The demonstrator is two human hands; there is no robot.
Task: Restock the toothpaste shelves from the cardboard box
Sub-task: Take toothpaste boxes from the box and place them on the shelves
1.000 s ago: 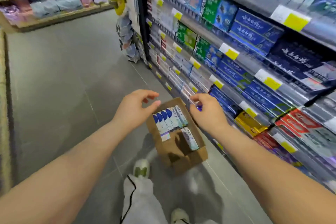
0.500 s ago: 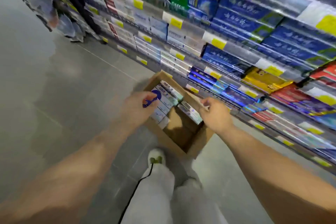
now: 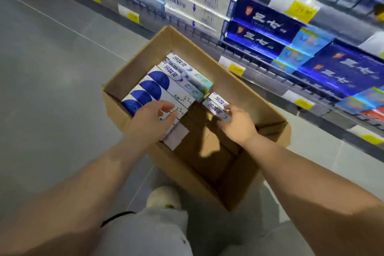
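Underfoot, grey floor [image 3: 52, 89] fills the left of the view, one pale joint line crossing it. Shelves [image 3: 332, 19] run along the right side in tiers, stocked edge to edge. Cardboard box [image 3: 239, 89] sits open-topped on the floor just beside the lowest tier, one corner pointing at the shelving. Light grey trouser leg [image 3: 149, 235] at the bottom of the view, on the near side of the box.

Shelf stock: white cartons [image 3: 197, 2] stacked flat toward the left. Dark blue cartons [image 3: 264, 27] with pale lettering sit next to them, and more dark blue ones further right. Print is blurred.

Toothpaste in the box is gathered at the far end. Four dome-marked cartons [image 3: 153, 89], white with a blue half-circle, lie side by side against the left wall. Two teal-ended cartons [image 3: 187, 75] lie just beyond, touching them. A pair of cartons [image 3: 218, 103] with the same lettering lies apart, toward the right wall. The near part of the box shows bare cardboard bottom.

Left hand [image 3: 149, 118]: over the near ends of the dome-marked cartons, fingers bent, thumb and forefinger pinching at the top of one. Right hand [image 3: 236, 124]: fingers curled round the near end of the pair, grasping it. Cannot tell whether any carton is lifted.

White shoe [image 3: 164, 195] close by the box's near-left wall. Yellow price tags [image 3: 303, 11] on the shelf edges, figures unreadable. Thin black cord [image 3: 116, 217] lies against the trouser leg.
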